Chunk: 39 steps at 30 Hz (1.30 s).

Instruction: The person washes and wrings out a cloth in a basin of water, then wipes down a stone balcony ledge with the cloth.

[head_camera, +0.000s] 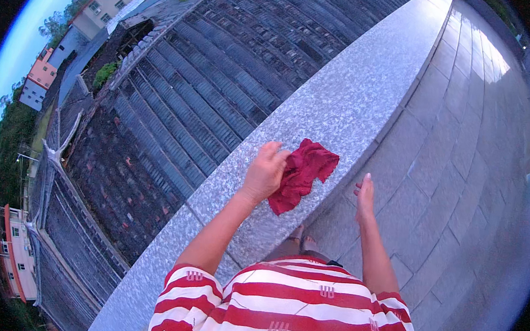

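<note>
A crumpled dark red cloth [303, 171] lies on the speckled grey granite top of a parapet [355, 88]. My left hand [267, 171] is at the cloth's left edge, fingers bent and overlapping it in view. Whether those fingers pinch the fabric cannot be made out. Off the parapet's right side, my right hand [365, 196] hangs over the paved floor, holding nothing, its fingers apart.
Beyond the parapet's left edge lies a lower dark tiled roof [197, 81]. Grey paving slabs [424, 164] cover the floor on the right. My feet [308, 241] are close against the parapet. Buildings [114, 2] and trees [12, 141] stand farther off.
</note>
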Each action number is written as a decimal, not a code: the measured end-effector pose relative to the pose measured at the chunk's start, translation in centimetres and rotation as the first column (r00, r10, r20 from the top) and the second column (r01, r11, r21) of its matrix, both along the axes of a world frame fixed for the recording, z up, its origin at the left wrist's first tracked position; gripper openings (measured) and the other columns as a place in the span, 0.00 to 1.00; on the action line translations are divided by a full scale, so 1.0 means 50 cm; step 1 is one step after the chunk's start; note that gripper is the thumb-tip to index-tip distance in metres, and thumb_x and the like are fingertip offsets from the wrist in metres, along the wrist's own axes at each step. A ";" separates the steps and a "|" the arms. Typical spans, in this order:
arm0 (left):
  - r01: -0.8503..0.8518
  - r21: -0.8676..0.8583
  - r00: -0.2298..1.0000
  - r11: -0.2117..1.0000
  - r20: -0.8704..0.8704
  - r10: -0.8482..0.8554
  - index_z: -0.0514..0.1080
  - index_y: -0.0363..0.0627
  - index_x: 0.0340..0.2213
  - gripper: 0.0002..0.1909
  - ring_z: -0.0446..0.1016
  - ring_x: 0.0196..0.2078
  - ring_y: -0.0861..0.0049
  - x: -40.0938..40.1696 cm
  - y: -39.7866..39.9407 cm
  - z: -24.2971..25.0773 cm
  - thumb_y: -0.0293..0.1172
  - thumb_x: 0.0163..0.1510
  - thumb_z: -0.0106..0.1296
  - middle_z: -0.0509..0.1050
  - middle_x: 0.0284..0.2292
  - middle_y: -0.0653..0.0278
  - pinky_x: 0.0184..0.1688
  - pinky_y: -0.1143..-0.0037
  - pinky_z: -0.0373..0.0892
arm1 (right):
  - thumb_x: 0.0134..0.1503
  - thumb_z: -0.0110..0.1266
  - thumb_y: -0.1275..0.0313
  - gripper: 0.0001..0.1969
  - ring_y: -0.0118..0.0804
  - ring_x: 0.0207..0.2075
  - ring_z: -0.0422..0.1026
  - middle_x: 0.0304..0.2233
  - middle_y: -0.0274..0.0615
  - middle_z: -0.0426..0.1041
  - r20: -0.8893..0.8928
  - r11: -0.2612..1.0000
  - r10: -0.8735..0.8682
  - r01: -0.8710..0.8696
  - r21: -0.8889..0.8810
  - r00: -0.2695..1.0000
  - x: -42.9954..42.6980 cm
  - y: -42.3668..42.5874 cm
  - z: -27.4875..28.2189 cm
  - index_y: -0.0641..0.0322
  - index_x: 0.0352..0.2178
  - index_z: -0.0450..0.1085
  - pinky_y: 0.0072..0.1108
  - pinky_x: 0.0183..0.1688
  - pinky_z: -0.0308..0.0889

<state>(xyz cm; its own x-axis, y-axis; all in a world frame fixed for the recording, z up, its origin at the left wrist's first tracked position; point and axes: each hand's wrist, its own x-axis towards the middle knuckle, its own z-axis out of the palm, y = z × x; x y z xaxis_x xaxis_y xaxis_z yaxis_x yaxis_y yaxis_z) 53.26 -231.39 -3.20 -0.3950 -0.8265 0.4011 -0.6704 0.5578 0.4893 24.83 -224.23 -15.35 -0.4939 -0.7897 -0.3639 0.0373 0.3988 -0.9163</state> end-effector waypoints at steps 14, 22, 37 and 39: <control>0.368 0.171 0.878 0.914 0.260 -0.402 0.62 0.42 0.50 0.24 0.53 0.59 0.58 -0.024 0.005 -0.031 0.40 0.53 0.45 0.58 0.54 0.56 0.57 0.61 0.52 | 0.58 0.33 0.46 0.30 0.34 0.30 0.66 0.36 0.46 0.65 -0.035 0.983 -0.182 0.182 0.010 0.983 -0.026 -0.099 0.077 0.66 0.42 0.58 0.20 0.29 0.62; 0.356 0.272 0.850 0.894 0.304 -0.431 0.63 0.47 0.50 0.28 0.53 0.59 0.61 0.027 0.091 0.002 0.45 0.48 0.49 0.59 0.54 0.57 0.57 0.56 0.47 | 0.59 0.41 0.59 0.18 0.29 0.30 0.66 0.31 0.40 0.67 -0.047 0.961 -0.195 0.181 -0.208 0.980 -0.079 -0.218 0.047 0.67 0.37 0.64 0.23 0.33 0.63; 0.170 0.043 0.909 0.985 0.380 -0.173 0.60 0.48 0.52 0.26 0.51 0.60 0.63 -0.360 -0.150 -0.050 0.47 0.55 0.39 0.57 0.55 0.59 0.57 0.52 0.47 | 0.58 0.42 0.65 0.14 0.28 0.29 0.66 0.31 0.41 0.68 0.036 0.928 -0.341 0.342 -0.150 0.939 -0.151 -0.166 0.066 0.68 0.38 0.62 0.20 0.31 0.65; 0.154 0.057 0.907 0.986 0.388 -0.164 0.60 0.48 0.52 0.26 0.50 0.60 0.63 -0.358 -0.149 -0.054 0.47 0.54 0.39 0.57 0.56 0.60 0.57 0.52 0.47 | 0.58 0.42 0.65 0.14 0.28 0.29 0.66 0.31 0.41 0.68 0.048 0.930 -0.331 0.334 -0.155 0.942 -0.151 -0.172 0.070 0.68 0.39 0.62 0.20 0.32 0.65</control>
<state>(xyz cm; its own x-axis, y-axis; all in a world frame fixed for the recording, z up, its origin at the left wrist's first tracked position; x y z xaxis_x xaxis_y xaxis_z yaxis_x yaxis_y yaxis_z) 35.35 -238.84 -5.89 -0.6429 -0.7472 0.1687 -0.7140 0.6643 0.2213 17.27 -232.82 -11.86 -0.7319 -0.6298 -0.2603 0.1621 0.2101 -0.9641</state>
